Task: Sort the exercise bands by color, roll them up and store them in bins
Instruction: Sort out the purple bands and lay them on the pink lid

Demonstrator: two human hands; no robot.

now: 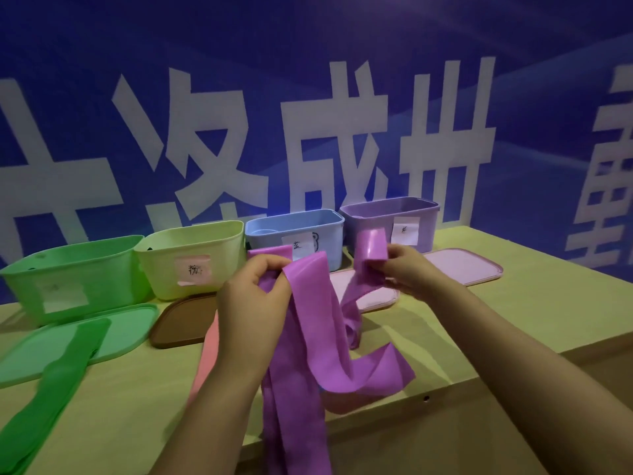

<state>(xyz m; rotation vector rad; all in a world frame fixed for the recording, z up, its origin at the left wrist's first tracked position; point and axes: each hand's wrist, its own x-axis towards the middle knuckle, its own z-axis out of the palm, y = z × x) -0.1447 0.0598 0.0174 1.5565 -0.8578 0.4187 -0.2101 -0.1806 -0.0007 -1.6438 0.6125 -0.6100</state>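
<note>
A long purple exercise band (pixel 308 337) hangs between both hands above the table. My left hand (pixel 253 296) grips the band's flat stretch near its top edge. My right hand (pixel 407 269) pinches the rolled-up end of the same band (pixel 370 250), held upright in front of the purple bin (pixel 424 217). The band's slack drapes down over the table's front edge. A green band (pixel 58 382) lies across the green lid at the left. A pink band (pixel 205 358) lies on the table, partly hidden behind my left forearm.
Four labelled bins stand in a row at the back: green (pixel 68 269), yellow-green (pixel 191 255), blue (pixel 294 234) and purple. In front of them lie a green lid (pixel 130 330), a brown lid (pixel 185 320) and two pink lids (pixel 462 265). A blue banner wall rises behind.
</note>
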